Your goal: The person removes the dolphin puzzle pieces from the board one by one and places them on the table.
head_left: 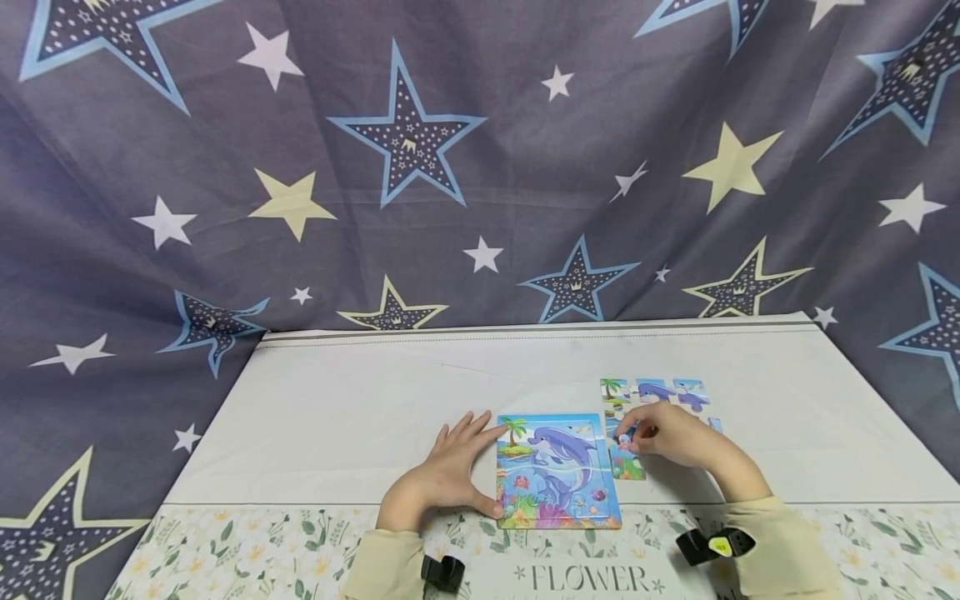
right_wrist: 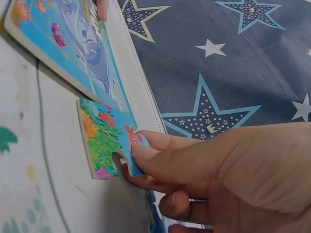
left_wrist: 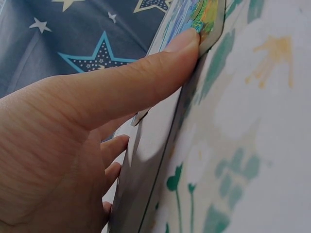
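Observation:
A dolphin picture board (head_left: 558, 458) with a blue rim lies in front of me. My left hand (head_left: 448, 473) spreads its fingers beside it; the thumb touches the lower left corner and the index fingertip is at the upper left edge. To the board's right, my right hand (head_left: 678, 435) pinches a jigsaw piece with a red crab (right_wrist: 133, 138) between thumb and fingers. That piece sits against a coral jigsaw piece (right_wrist: 101, 138) on the table. Further jigsaw pieces (head_left: 692, 393) lie beyond the right hand, which partly hides some of them.
The table (head_left: 360, 383) has a white cover with a floral front strip (head_left: 247, 550) bearing the word FLOWER. Behind it hangs a dark curtain (head_left: 510, 167) printed with stars. Each wrist carries a black strap (head_left: 444, 573).

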The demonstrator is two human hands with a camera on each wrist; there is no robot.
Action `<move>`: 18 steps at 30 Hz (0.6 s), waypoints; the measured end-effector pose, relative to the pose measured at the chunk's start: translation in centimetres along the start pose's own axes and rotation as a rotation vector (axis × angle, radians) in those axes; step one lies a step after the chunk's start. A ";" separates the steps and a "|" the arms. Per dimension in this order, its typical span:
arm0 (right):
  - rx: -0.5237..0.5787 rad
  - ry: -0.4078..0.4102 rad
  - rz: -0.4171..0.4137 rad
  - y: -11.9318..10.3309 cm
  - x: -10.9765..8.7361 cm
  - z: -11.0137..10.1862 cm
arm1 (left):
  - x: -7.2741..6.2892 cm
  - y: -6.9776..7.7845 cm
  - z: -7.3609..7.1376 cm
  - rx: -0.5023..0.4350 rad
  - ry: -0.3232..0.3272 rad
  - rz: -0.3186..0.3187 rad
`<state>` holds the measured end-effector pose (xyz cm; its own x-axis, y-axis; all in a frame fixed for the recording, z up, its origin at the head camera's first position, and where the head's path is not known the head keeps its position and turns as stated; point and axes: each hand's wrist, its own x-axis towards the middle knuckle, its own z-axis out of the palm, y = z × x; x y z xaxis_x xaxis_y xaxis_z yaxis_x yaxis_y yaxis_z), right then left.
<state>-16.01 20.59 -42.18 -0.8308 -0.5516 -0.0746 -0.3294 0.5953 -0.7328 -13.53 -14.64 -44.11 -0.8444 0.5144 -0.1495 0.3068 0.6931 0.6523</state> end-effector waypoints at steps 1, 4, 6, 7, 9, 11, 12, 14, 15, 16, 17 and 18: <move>0.000 -0.004 -0.002 0.0 0.0 0.0 | 0.0 0.0 0.0 0.000 0.000 0.000; -0.001 -0.011 -0.001 0.1 0.0 0.1 | 0.0 0.0 0.0 0.000 -0.002 -0.003; -0.006 -0.007 0.007 0.1 0.0 0.1 | 0.0 0.0 0.0 0.001 -0.004 -0.003; -0.009 -0.003 0.009 0.1 0.0 0.1 | 0.1 0.0 0.0 0.001 -0.005 -0.003; -0.013 0.005 0.018 0.1 0.0 0.1 | 0.1 -0.1 0.0 0.002 -0.006 -0.002; -0.019 0.015 0.025 0.0 0.0 0.1 | 0.1 -0.1 0.0 0.006 -0.004 -0.001; -0.020 0.018 0.030 0.0 0.0 0.1 | 0.1 -0.1 0.0 0.008 -0.003 0.000; -0.017 0.025 0.041 -0.1 0.0 0.1 | 0.1 -0.1 0.0 0.012 -0.002 0.000; -0.020 0.028 0.045 -0.1 0.0 0.1 | 0.1 -0.1 0.1 0.014 -0.001 0.000; -0.021 0.032 0.048 -0.1 0.0 0.1 | 0.1 -0.2 0.1 0.014 -0.002 0.000; -0.021 0.034 0.049 -0.2 -0.1 0.1 | 0.1 -0.2 0.1 0.014 -0.002 -0.001; -0.020 0.037 0.048 -0.2 -0.1 0.0 | 0.1 -0.1 0.0 0.015 -0.002 0.000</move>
<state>-15.87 20.48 -42.04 -0.8619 -0.5002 -0.0839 -0.2974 0.6325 -0.7152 -13.63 -14.67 -44.25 -0.8434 0.5154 -0.1514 0.3131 0.7006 0.6412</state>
